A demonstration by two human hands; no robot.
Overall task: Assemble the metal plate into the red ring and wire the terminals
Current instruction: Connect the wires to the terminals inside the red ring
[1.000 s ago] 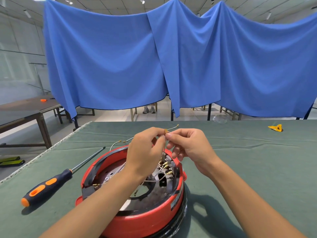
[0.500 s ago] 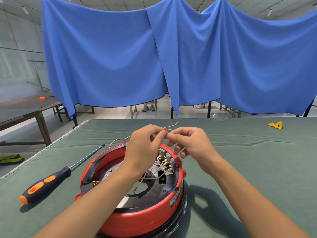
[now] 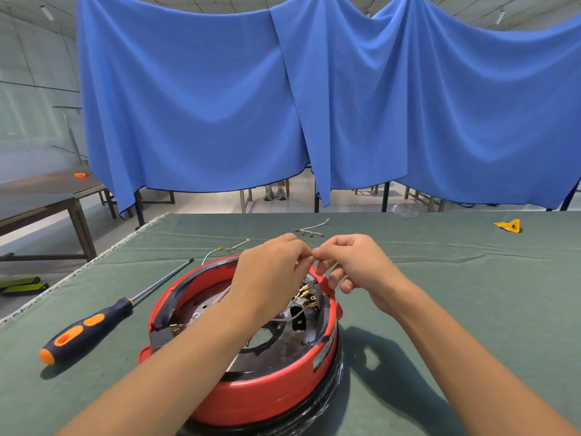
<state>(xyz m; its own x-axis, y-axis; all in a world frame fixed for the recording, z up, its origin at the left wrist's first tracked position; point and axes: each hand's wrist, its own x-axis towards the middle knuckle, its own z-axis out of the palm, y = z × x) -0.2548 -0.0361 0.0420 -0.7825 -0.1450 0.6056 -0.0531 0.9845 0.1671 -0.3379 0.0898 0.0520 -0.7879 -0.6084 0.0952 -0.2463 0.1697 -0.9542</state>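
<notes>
From my seat I see both hands raised over the far rim of the red ring (image 3: 251,394), which sits on the green table cover (image 3: 456,309) close to me, stacked on a black base. The metal plate (image 3: 276,341) lies inside the ring, dark and round with a big hole in its middle.

My left hand (image 3: 270,275) has its fingers curled in, thumb and forefinger brought together at the tip. My right hand (image 3: 355,262) mirrors it: thumb and forefinger pressed together, the other fingers loosely bent and hanging below. The two pinches meet tip to tip. Whatever sits between them is too small and too hidden for me to make out, so I cannot tell what either hand is gripping.

Below the hands, brass terminals (image 3: 304,291) stand on the right side of the plate, with a white wire (image 3: 294,315) running from them across the metal.

Further off on the cover lie loose wires (image 3: 311,229) and another short lead (image 3: 237,246) near the ring's far edge. A screwdriver (image 3: 91,325) with a dark blue and orange handle lies left of the ring, its shaft pointing away. A small yellow piece (image 3: 508,225) sits far right.
</notes>
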